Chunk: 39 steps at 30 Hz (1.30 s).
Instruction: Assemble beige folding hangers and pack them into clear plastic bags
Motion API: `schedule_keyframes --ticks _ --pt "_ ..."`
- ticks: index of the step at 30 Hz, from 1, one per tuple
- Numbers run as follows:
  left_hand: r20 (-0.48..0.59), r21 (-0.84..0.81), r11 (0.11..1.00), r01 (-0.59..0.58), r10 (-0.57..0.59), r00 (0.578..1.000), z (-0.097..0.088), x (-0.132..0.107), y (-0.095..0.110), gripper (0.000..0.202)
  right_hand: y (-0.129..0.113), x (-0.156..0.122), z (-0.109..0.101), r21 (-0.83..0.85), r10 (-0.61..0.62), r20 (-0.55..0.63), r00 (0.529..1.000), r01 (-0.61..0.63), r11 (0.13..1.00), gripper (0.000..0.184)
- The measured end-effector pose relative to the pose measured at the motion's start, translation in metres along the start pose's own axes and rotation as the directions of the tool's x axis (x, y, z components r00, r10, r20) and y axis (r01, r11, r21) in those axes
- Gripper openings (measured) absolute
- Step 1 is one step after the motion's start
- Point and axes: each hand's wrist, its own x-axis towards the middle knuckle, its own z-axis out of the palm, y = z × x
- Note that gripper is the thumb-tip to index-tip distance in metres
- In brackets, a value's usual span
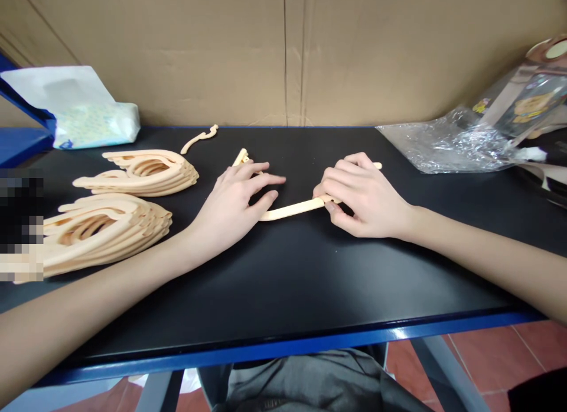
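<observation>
The right hand's grip (pixel 361 193) pinches a pale stick (pixel 295 210); the left hand (pixel 237 196), spread loosely, maybe touches its end.

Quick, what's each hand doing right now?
Left hand: open and spread, by the cream-coloured strip; I can't tell if it's touching.
Right hand: closed, holding the cream-coloured strip.

Likely a workshop, black workbench (pixel 301 282), stacked beige parts (pixel 137 243), cardboard backing (pixel 212 57)
</observation>
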Motion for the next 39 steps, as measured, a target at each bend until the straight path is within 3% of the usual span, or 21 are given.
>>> schedule_keyframes --ticks 8,15,22,26,29,31,34,39 --pt "-0.005 0.059 0.998 -0.025 0.026 1.0 -0.003 0.0 0.003 0.037 0.004 -0.004 0.007 0.003 0.172 -0.034 0.984 -0.172 0.985 0.023" --pt "0.041 0.17 0.977 -0.131 0.126 0.991 -0.004 -0.004 0.006 0.051 0.018 -0.01 0.017 -0.024 0.361 0.045 0.931 -0.36 0.932 0.025" --pt "0.128 0.239 0.926 -0.293 0.269 0.955 -0.003 -0.005 0.006 0.073 0.041 -0.013 0.016 -0.289 0.576 0.074 0.814 -0.535 0.794 0.023" --pt "0.141 0.229 0.917 -0.327 0.301 0.943 -0.003 -0.006 0.005 0.071 0.034 -0.007 0.007 -0.441 0.657 0.096 0.748 -0.56 0.701 0.028" --pt "0.134 0.19 0.926 -0.325 0.303 0.943 -0.003 -0.006 0.004 0.07 0.027 -0.004 0.002 -0.466 0.696 0.131 0.706 -0.576 0.672 0.039" --pt "0.13 0.151 0.937 -0.316 0.298 0.946 -0.003 -0.005 0.004 0.071 0.024 -0.003 0.002 -0.424 0.671 0.14 0.728 -0.569 0.705 0.044" --pt "0.124 0.106 0.946 -0.305 0.292 0.948 -0.004 -0.004 0.004 0.071 0.021 -0.005 0.006 -0.316 0.581 0.144 0.801 -0.519 0.794 0.042" --pt "0.089 0.121 0.962 -0.243 0.234 0.968 -0.003 -0.003 0.004 0.071 0.024 -0.009 0.012 -0.015 0.48 0.17 0.861 -0.485 0.875 0.019"
